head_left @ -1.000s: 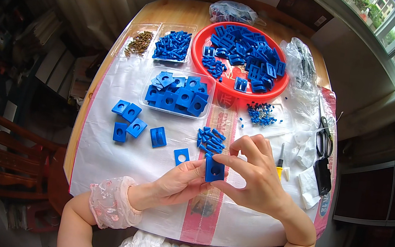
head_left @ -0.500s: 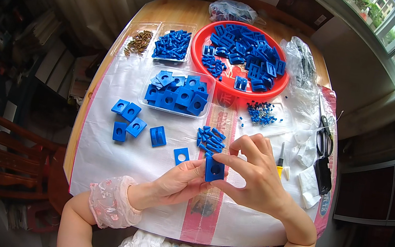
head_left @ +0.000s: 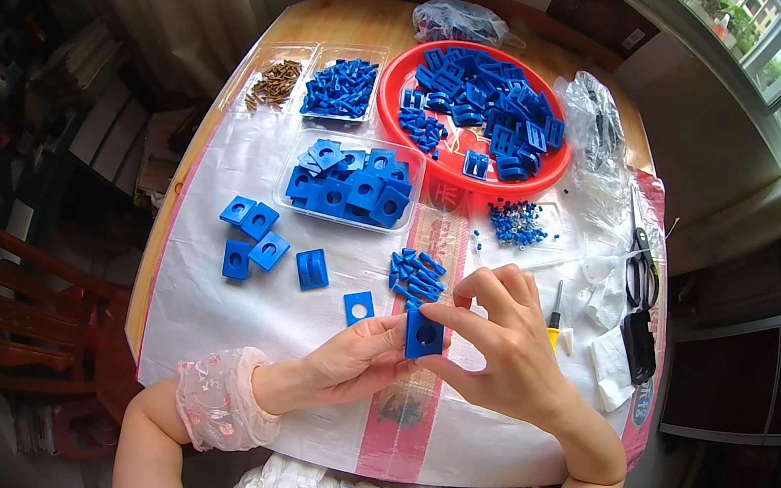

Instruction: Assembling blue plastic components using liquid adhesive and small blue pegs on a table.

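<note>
Left hand [head_left: 356, 364]: was closed on the square blue plastic block with a round hole [head_left: 424, 334].
Right hand [head_left: 508, 345]: was pinched on the same block.
Worktop [head_left: 231, 312]: was covered in white sheeting.

Almost no change: right hand [head_left: 506, 345] fingers curled slightly closer over blue block [head_left: 424, 333]; left hand [head_left: 356, 362] steady.
</note>
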Motion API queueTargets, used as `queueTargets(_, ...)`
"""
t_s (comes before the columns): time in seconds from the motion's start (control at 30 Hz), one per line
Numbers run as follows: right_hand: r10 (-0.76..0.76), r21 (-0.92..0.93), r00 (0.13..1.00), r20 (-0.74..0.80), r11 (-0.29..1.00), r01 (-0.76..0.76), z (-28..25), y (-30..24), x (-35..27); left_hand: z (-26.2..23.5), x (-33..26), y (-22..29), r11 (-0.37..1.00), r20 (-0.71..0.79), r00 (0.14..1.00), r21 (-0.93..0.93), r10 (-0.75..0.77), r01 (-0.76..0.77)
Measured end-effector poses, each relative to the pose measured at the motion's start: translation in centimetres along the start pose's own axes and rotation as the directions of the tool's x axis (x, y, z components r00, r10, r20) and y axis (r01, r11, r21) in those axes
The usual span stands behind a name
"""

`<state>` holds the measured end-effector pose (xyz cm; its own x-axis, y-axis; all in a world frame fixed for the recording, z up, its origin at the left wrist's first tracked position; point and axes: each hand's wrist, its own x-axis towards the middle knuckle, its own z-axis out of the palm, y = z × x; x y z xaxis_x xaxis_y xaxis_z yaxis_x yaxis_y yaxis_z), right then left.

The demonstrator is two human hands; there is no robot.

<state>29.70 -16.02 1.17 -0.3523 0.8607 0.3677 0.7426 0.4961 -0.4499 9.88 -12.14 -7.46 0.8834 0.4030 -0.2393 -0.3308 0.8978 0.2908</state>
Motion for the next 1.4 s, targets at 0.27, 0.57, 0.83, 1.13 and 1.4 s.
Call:
queueTargets(0.27,-0.020,0.000,1.000,-0.005,1.000,0.020,0.04,0.07,0.01,-0.54,0.01,-0.07,0.998,0.008,1.000,0.070,0.009,-0.009)
queueTargets(0.57,-0.020,-0.005,1.000,-0.003,1.000,0.020,-0.02,0.02,0.00,-0.74,0.05,-0.11,0.994,-0.006,1.000,0.110,0.010,-0.009)
queueTargets(0.83,-0.025,-0.012,1.000,0.000,1.000,0.025,-0.09,0.04,0.00,-0.28,0.00,0.01,0.998,-0.001,1.000,0.056,0.003,-0.003)
queueTargets(1.13,-0.028,-0.013,1.000,-0.003,1.000,0.028,0.03,0.09,-0.03,-0.05,-0.08,0.03,0.999,0.006,1.000,0.036,0.022,-0.022)
queueTargets(1.4,-0.031,-0.012,1.000,0.002,0.999,0.031,-0.06,0.07,-0.03,0.06,-0.05,0.03,0.999,-0.005,1.000,0.040,0.017,-0.016)
